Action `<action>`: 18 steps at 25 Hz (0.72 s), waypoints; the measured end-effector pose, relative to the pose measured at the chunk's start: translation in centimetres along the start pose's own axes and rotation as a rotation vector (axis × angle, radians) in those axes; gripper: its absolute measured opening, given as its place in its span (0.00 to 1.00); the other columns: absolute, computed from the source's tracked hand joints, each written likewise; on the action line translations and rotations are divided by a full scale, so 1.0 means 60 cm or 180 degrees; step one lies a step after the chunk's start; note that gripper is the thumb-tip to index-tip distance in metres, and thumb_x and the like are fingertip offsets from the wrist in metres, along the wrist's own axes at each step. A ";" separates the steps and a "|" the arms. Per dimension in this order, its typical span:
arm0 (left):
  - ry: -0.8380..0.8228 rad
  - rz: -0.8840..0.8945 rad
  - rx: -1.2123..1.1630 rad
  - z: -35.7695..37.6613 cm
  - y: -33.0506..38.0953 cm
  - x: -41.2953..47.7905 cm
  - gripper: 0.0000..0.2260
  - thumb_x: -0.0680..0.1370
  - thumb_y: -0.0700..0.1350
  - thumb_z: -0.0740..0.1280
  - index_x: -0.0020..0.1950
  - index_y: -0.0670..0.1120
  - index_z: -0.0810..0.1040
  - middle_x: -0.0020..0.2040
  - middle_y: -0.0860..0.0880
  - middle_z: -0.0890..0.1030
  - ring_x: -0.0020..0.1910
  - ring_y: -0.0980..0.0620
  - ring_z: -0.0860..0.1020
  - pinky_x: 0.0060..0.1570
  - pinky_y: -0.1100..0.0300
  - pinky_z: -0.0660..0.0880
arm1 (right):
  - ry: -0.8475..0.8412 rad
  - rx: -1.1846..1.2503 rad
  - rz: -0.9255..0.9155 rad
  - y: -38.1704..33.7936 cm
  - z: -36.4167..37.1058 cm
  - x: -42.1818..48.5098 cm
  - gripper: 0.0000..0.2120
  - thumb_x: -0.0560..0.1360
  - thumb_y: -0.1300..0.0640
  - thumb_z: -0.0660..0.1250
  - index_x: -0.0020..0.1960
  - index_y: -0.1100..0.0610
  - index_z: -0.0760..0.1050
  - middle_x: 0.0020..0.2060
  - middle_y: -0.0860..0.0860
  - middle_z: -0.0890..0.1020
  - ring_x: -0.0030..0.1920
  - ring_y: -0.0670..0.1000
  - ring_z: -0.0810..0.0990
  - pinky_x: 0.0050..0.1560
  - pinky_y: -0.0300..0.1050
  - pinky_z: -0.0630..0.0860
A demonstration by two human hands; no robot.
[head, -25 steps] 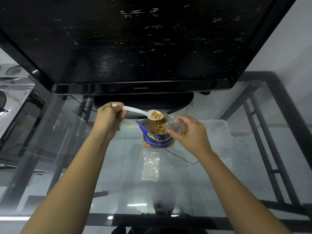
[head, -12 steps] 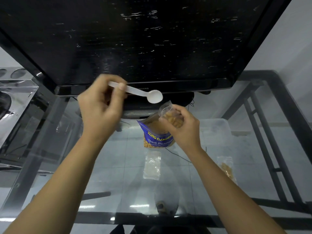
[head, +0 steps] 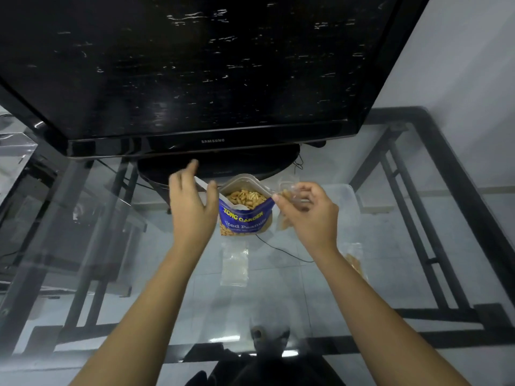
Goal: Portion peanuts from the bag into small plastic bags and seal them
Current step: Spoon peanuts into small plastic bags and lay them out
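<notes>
The blue peanut bag (head: 243,221) stands open on the glass table, with peanuts showing inside. My left hand (head: 191,210) hovers just left of its mouth; its fingers are spread and the thumb presses on the white spoon (head: 201,184). Only the spoon's handle shows; the bowl is hidden behind the thumb. My right hand (head: 309,215) is just right of the peanut bag and pinches the top of a small clear plastic bag (head: 285,222) with some peanuts in it.
A flat stack of empty small bags (head: 234,266) lies in front of the peanut bag. A filled small bag (head: 354,261) lies to the right by my forearm. A large black TV (head: 211,79) on its stand (head: 217,165) stands right behind. The black table frame (head: 451,174) runs along the right.
My left hand has come down from in front of the TV to the peanut bag's left side with the empty spoon. My right hand has shifted the small bag to the right of the peanut bag.
</notes>
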State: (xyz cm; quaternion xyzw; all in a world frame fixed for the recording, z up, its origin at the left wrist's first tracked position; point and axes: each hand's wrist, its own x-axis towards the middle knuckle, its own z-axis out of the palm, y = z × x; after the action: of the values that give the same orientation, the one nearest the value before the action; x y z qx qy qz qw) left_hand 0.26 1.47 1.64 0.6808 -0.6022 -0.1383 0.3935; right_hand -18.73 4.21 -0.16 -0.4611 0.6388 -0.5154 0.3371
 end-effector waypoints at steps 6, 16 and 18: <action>-0.1716 -0.0552 -0.1710 0.090 0.062 -0.132 0.13 0.72 0.42 0.71 0.56 0.42 0.77 0.45 0.47 0.83 0.43 0.56 0.81 0.45 0.67 0.77 | 0.0078 0.0244 0.0414 0.016 -0.039 -0.022 0.18 0.64 0.48 0.77 0.49 0.50 0.74 0.41 0.46 0.83 0.38 0.42 0.83 0.35 0.35 0.78; -0.2611 -0.1846 -0.2012 0.219 0.041 -0.224 0.05 0.77 0.38 0.65 0.50 0.39 0.79 0.39 0.47 0.80 0.34 0.58 0.79 0.39 0.68 0.77 | 0.0047 -0.0220 0.1205 0.180 -0.151 -0.048 0.06 0.75 0.56 0.66 0.48 0.55 0.81 0.42 0.50 0.84 0.45 0.51 0.83 0.49 0.48 0.81; -0.2550 -0.1862 -0.1779 0.244 0.043 -0.248 0.07 0.77 0.38 0.66 0.51 0.37 0.80 0.37 0.48 0.79 0.34 0.57 0.80 0.39 0.68 0.78 | -0.0039 -0.0770 0.1192 0.201 -0.161 -0.050 0.06 0.74 0.57 0.67 0.48 0.56 0.82 0.41 0.50 0.84 0.42 0.48 0.82 0.49 0.45 0.79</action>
State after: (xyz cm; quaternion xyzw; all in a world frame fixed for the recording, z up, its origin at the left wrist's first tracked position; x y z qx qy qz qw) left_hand -14.81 9.99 -10.34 0.5836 -0.4313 -0.6430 0.2449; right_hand -29.35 10.88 -9.65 -0.3746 0.7684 -0.3606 0.3731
